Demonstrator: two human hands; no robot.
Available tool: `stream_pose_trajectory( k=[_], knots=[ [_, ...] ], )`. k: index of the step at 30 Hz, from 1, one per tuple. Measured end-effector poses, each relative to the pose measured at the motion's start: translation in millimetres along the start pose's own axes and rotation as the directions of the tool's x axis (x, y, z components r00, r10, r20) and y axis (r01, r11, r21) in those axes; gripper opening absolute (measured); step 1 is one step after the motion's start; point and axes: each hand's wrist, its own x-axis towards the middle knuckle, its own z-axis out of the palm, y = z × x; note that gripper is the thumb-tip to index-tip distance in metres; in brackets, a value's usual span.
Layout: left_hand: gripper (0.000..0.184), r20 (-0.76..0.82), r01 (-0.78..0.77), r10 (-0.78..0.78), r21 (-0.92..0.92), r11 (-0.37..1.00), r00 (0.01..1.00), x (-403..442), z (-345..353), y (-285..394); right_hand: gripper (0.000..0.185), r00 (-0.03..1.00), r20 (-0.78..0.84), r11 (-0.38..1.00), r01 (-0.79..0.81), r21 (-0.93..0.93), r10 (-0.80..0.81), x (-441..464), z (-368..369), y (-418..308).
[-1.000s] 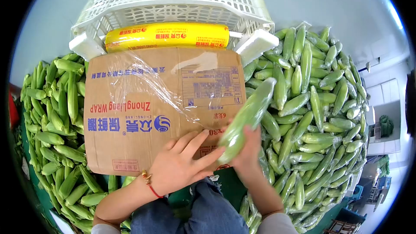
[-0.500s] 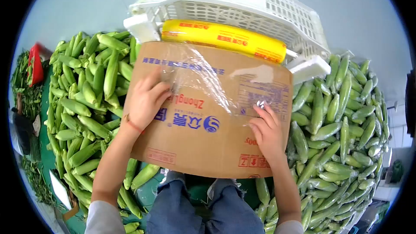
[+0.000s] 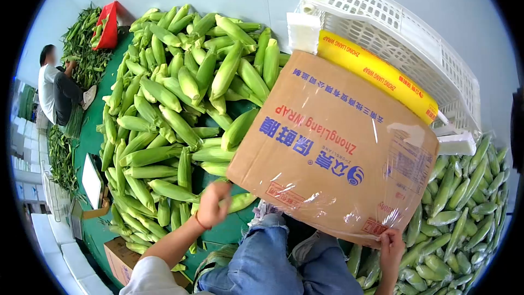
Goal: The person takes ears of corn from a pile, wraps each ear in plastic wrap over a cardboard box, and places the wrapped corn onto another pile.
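Note:
A brown cardboard box with blue and red print lies before my knees, and clear cling film stretches over its near part. At the box's near right corner, my right hand is closed on the film's edge. My left hand is off the box, just left of its near left corner, beside an ear of corn. Motion blurs its fingers, so I cannot tell whether it holds anything. Behind the box sits the yellow film roll, between white foam blocks.
Unwrapped corn in husks is heaped on the left. Film-wrapped corn is piled on the right. A white plastic crate stands behind the roll. Far left, another person sits near a red container.
My view has swung left. My left hand has left the box top and moved toward the corn. My right hand has moved to the near edge, and the film now spreads across the box.

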Motion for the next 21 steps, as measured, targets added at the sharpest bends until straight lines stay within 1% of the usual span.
stream_pose_trajectory(
  k=[1, 2, 3, 4, 5, 7, 10, 11, 12, 13, 14, 15, 16, 17, 18, 19, 20, 21],
  knots=[
    [0.021, -0.16, 0.373, -0.395, -0.148, 0.916, 0.905, -4, 14, -24, 0.005, 1.0, 0.009, 1.0, -0.009, 0.005, 0.009, 3, -1, -6],
    [0.02, -0.227, 0.485, -0.476, -0.018, 0.874, 0.849, 12, 17, -47, 0.006, 1.0, 0.02, 1.0, -0.014, 0.009, 0.014, 6, -1, -10],
    [0.026, -0.206, 0.489, -0.468, 0.064, 0.87, 0.859, 26, 27, -76, 0.006, 0.998, 0.027, 0.997, -0.057, 0.056, 0.055, 9, 0, -10],
    [0.036, -0.181, 0.401, -0.366, 0.223, 0.889, 0.913, 47, 36, -98, 0.007, 0.995, 0.037, 0.99, -0.1, 0.101, 0.096, 10, -1, -8],
    [0.048, -0.116, 0.408, -0.392, 0.212, 0.888, 0.913, 57, 55, -130, 0.007, 0.989, 0.051, 0.979, -0.147, 0.144, 0.141, 10, -1, -8],
    [0.056, 0.036, 0.625, -0.634, 0.133, 0.769, 0.772, 87, 87, -154, 0.009, 0.988, 0.066, 0.984, -0.145, 0.105, 0.139, 10, -2, -9],
    [0.059, -0.032, 0.692, -0.692, 0.063, 0.719, 0.721, 90, 101, -185, 0.009, 0.984, 0.059, 0.983, -0.172, 0.069, 0.168, 8, -7, -23],
    [0.049, -0.079, 0.8, -0.802, -0.059, 0.596, 0.592, 82, 105, -207, 0.01, 0.982, 0.047, 0.98, -0.188, 0.069, 0.185, 7, -7, -28],
    [0.042, 0.201, 0.751, -0.859, -0.602, 0.271, 0.471, 85, 77, -180, 0.009, 0.984, 0.033, 0.983, -0.176, 0.048, 0.175, 4, -8, -30],
    [0.038, 0.294, 0.641, -0.856, -0.766, 0.055, 0.425, 77, 58, -165, 0.009, 0.987, 0.025, 0.987, -0.159, 0.025, 0.158, 3, -7, -30],
    [0.037, 0.289, 0.54, -0.855, -0.842, -0.013, 0.43, 73, 36, -141, 0.009, 0.99, 0.02, 0.991, -0.136, 0.004, 0.136, 5, -5, -30],
    [0.038, 0.251, 0.472, -0.836, -0.882, 0.011, 0.489, 73, 16, -116, 0.009, 0.99, 0.016, 0.99, -0.142, 0.026, 0.142, 6, -2, -29],
    [0.039, 0.173, 0.419, -0.807, -0.903, 0.1, 0.565, 80, -4, -76, 0.009, 0.988, 0.012, 0.987, -0.156, 0.042, 0.155, 5, 0, -28],
    [0.044, 0.143, 0.393, -0.71, -0.897, 0.201, 0.69, 82, -21, -52, 0.009, 0.985, 0.001, 0.984, -0.173, 0.048, 0.173, 3, -3, -28],
    [0.052, 0.098, 0.323, -0.617, -0.909, 0.264, 0.781, 86, -32, -26, 0.009, 0.989, -0.019, 0.989, -0.145, 0.009, 0.145, 3, -1, -27],
    [0.054, 0.053, 0.324, -0.452, -0.772, 0.547, 0.891, 95, -35, -7, 0.009, 0.991, -0.047, 0.992, -0.124, -0.036, 0.122, 2, 0, -30],
    [0.057, 0.053, 0.232, -0.247, -0.579, 0.782, 0.967, 108, -38, 11, 0.008, 0.986, -0.044, 0.987, -0.16, -0.001, 0.16, 5, 0, -45],
    [0.06, 0.106, 0.059, -0.016, -0.413, 0.909, 0.994, 129, -38, 39, 0.013, 0.992, -0.063, 0.985, -0.119, -0.122, 0.112, 2, 3, -37]
  ],
)
